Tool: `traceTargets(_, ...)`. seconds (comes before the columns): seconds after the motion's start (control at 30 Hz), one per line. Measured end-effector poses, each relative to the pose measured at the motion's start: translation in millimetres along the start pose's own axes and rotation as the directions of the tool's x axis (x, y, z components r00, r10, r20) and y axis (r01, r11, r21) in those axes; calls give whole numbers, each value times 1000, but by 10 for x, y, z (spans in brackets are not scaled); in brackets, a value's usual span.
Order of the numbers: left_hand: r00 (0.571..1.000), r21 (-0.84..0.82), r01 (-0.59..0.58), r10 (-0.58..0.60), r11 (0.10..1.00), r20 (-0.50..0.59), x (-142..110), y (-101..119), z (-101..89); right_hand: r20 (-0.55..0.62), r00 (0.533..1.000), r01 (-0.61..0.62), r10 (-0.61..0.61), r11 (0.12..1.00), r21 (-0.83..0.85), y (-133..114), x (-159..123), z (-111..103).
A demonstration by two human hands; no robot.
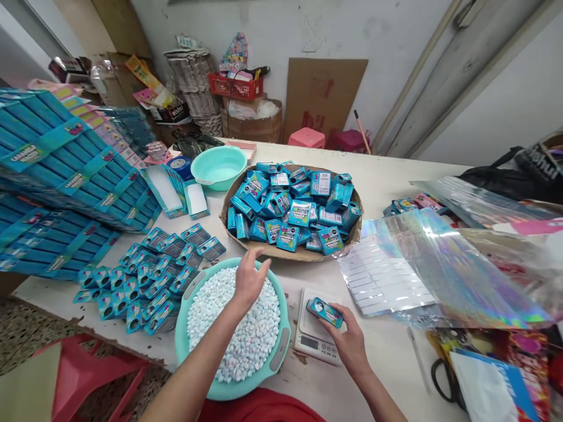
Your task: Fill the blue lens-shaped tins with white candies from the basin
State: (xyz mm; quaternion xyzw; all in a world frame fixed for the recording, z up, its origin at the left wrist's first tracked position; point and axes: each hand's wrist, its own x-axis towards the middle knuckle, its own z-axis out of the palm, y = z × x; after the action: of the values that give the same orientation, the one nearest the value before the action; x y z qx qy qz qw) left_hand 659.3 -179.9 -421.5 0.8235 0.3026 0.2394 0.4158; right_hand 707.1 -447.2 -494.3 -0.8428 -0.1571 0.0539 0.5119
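Nearest, a red garment (pixel 268 408) is seen at the lower edge. A teal basin (pixel 181 328) is set on the worktop (pixel 387 366), well filled with small pale pieces (pixel 257 343). Over the far part of the basin, the left hand (pixel 250 278) is held with its fingers loosely bent and apart; nothing is seen to be grasped by it.

To the right of the basin, a small blue pack (pixel 324 312) is grasped between the thumb and fingers of the right hand (pixel 350 337). It is held at a slant over a white scale (pixel 304 331); whether the plate is touched cannot be told, and the display cannot be read.

To the left of the basin, a group of similar packs (pixel 189 254) is laid out closely, with round openings visible on many. Beyond the basin, a larger number (pixel 300 213) is heaped at mixed angles in a cardboard tray (pixel 303 256). Shiny film (pixel 461 264) is spread to the right.

Progress can be judged only in part. Many packs are gathered in the tray, a smaller number is set out at the left, and a single one is in hand. A large share of the pieces is left in the basin. Whether either group of packs is filled cannot be told.

Farther off, a second teal bowl (pixel 220 167) is placed behind the laid-out packs, and bundled blue cartons (pixel 79 158) are stacked at the left. A red basket (pixel 235 88) and a cardboard sheet (pixel 325 94) are seen near the wall (pixel 264 29).
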Motion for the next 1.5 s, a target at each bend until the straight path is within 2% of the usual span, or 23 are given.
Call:
traceTargets(0.1, 996, 34, -15, 12, 999, 86, 540, 253, 536, -74, 994, -83, 80, 995, -48, 10, -88, -101)
traceTargets(0.23, 976, 243, 95, -138, 965, 167, 1083, 474, 1220, -139, 979, -158, 152, 987, -36, -30, -230, -310)
traceTargets(0.3, 962, 323, 157, -219, 933, 165, 1240, 553, 1405, -168, 976, -145, 140, 989, -18, -33, -291, -380)
traceTargets(0.37, 956, 331, 201, -258, 922, 138, 1319, 606, 1444, -235, 964, -128, 126, 992, 6, -39, -321, -417)
traceTargets(0.43, 971, 216, 174, -204, 961, 123, 1307, 629, 1349, -296, 948, -117, 117, 993, 18, -73, -303, -435)
traceTargets(0.5, 985, -20, 38, -34, 999, 168, 1188, 631, 1162, -281, 956, -87, 90, 996, 24, -153, -221, -434)
traceTargets(0.6, 949, -369, -124, 219, 921, 227, 808, 619, 815, -205, 978, -32, 45, 997, 67, -390, 9, -368)
traceTargets(0.7, 946, -456, -96, 223, 885, 235, 274, 601, 474, -119, 993, 4, 20, 980, 199, -738, 276, -222)
traceTargets(0.77, 929, -462, -13, 182, 887, 322, -90, 588, 268, -2, 999, 51, -54, 934, 354, -955, 410, -119)
traceTargets(0.83, 832, -511, 179, 148, 841, 534, -413, 571, 94, 99, 987, 63, -128, 868, 492, -1093, 476, -39)
traceTargets(0.9, 640, -541, 478, 147, 692, 754, -668, 537, -42, 271, 954, -47, -128, 829, 557, -1137, 469, 18)
traceTargets(0.93, 551, -522, 608, 156, 598, 820, -762, 510, -98, 390, 916, -151, -100, 812, 563, -1130, 441, 40)
traceTargets(0.97, 496, -496, 691, 153, 526, 854, -827, 474, -153, 501, 863, -262, -68, 788, 557, -1112, 401, 59)
traceTargets(1.0, 477, -472, 721, 130, 507, 869, -862, 426, -211, 589, 807, -362, -35, 759, 541, -1088, 353, 74)
traceTargets(1.03, 491, -449, 699, 83, 556, 867, -867, 365, -276, 637, 771, -435, -2, 728, 529, -1063, 304, 81)
traceTargets(1.07, 542, -415, 627, 14, 659, 840, -843, 289, -351, 640, 768, -473, 34, 703, 530, -1039, 261, 76)
traceTargets(1.13, 726, -229, 378, -134, 897, 675, -733, 92, -519, 554, 824, -475, 119, 679, 560, -996, 214, 20)
traceTargets(1.17, 821, -69, 249, -173, 966, 544, -663, -25, -597, 485, 859, -453, 161, 678, 578, -975, 218, -38)
traceTargets(1.2, 887, 105, 153, -183, 983, 423, -597, -149, -661, 413, 889, -427, 197, 680, 596, -951, 239, -114)
traceTargets(1.23, 921, 267, 84, -177, 960, 346, -542, -272, -703, 343, 913, -397, 223, 683, 613, -923, 275, -207)
traceTargets(1.33, 937, 576, -35, -174, 817, 303, -489, -551, -687, 172, 949, -312, 265, 705, 636, -831, 405, -517)
traceTargets(1.43, 932, 656, -48, -202, 753, 300, -577, -608, -556, 77, 950, -280, 302, 719, 636, -780, 459, -713)
traceTargets(1.5, 938, 670, -30, -211, 742, 276, -652, -570, -476, 45, 947, -273, 319, 721, 636, -791, 437, -724)
